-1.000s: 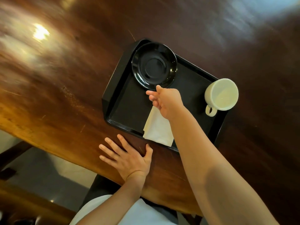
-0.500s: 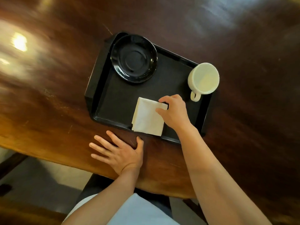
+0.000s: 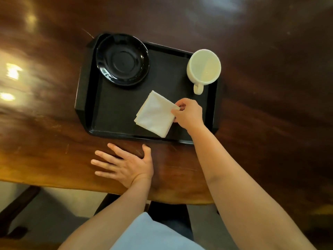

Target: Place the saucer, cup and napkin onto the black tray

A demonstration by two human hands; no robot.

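Observation:
A black tray lies on the dark wooden table. On its far left corner sits a black saucer. A cream cup stands upright at the tray's far right corner, handle towards me. A folded white napkin lies in the tray's near right part, turned diamond-wise. My right hand pinches the napkin's right corner between thumb and fingers. My left hand rests flat on the table just in front of the tray, fingers spread, holding nothing.
The wooden table is glossy with light reflections at the left. Its near edge runs under my arms. Below it I see the floor and a dark chair part.
My right hand drew back from near the saucer, took the napkin's corner and shifted the napkin further onto the tray, turning it. My left hand stayed flat on the table.

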